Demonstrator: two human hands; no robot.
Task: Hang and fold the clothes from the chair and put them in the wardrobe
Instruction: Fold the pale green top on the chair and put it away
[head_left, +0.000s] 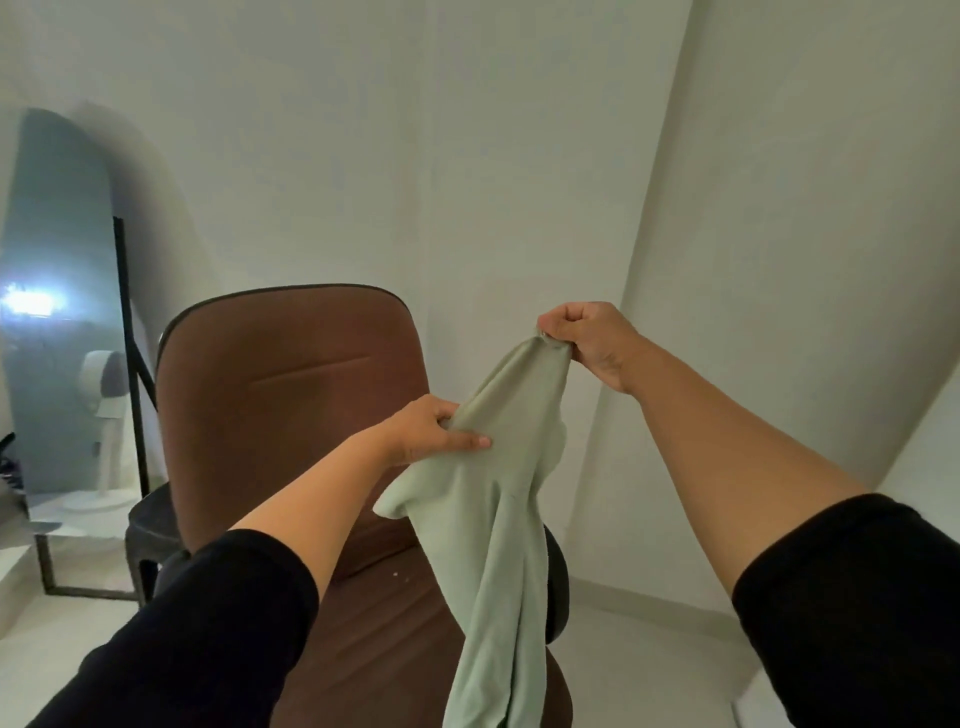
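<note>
1. Green shirt (498, 545) hung over the chair (291, 395) seat, soft, light, floppy.
2. Right hand (587, 338) pinched its top, 1 o'clock; left hand (431, 431) gripped lower, 9 o'clock.
3. Better hold: probably the shoulder seams.

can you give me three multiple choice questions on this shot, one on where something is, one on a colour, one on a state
1. Where does the mirror stand?
A. left of the chair
B. right of the chair
C. on the seat

2. What colour is the garment?
A. red
B. pale green
C. navy

3. How is the garment held?
A. folded flat on the seat
B. on a hanger
C. gripped by both hands, hanging down

Answers: 1 A, it leans on the wall left of the brown chair. 2 B, the cloth is light green. 3 C, the right hand pinches its top and the left hand grips lower.
</note>
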